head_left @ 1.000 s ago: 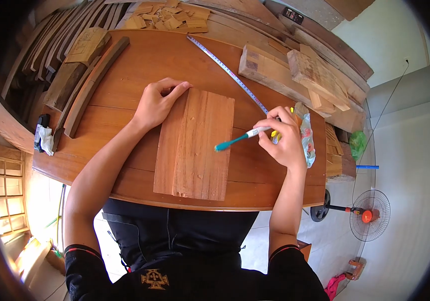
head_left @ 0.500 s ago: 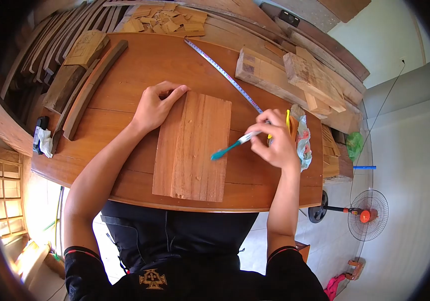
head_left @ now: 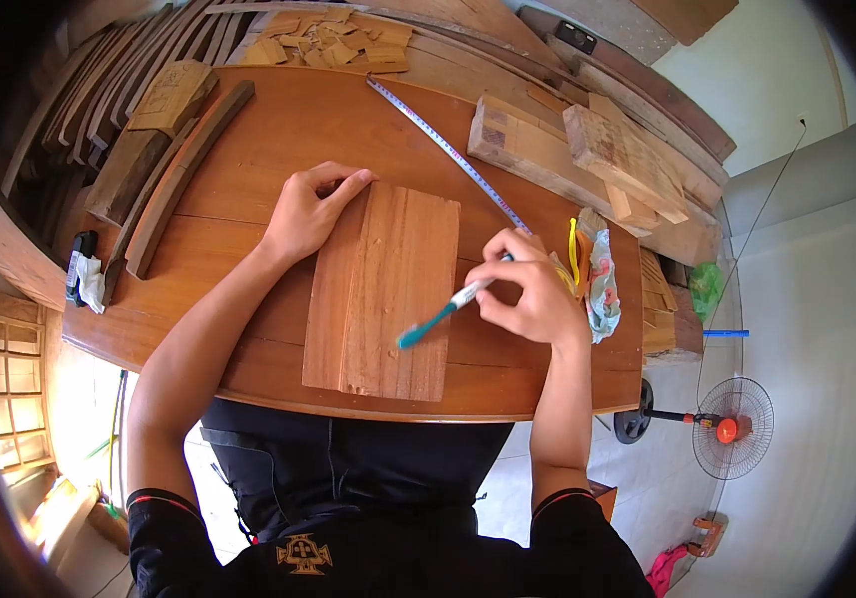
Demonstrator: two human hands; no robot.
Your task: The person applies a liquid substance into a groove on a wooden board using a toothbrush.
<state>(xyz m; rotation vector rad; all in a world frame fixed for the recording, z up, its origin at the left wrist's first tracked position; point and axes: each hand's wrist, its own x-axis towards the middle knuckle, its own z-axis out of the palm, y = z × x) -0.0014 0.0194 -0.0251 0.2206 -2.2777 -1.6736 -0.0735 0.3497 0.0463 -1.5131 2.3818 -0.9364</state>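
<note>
A reddish-brown wooden block (head_left: 378, 299) lies on the brown table (head_left: 278, 110), close to its front edge. My left hand (head_left: 313, 211) grips the block's upper left corner, with the thumb on its top edge. Pinched in the fingers of my right hand (head_left: 532, 294) is a green and white toothbrush (head_left: 438, 321); its green head is over the lower right part of the block. The block has small marks on its surface. Whether the bristles touch the wood is not clear.
A tape measure blade (head_left: 448, 149) stretches diagonally behind the block. Thick boards (head_left: 537, 145) lie at the back right, curved wooden strips (head_left: 188, 179) at the left. Beside my right hand are a yellow-handled item (head_left: 574, 249) and a crumpled plastic wrapper (head_left: 602, 289).
My right hand has moved down and to the left with the toothbrush, whose head is now lower on the block. My left hand and the block look unmoved.
</note>
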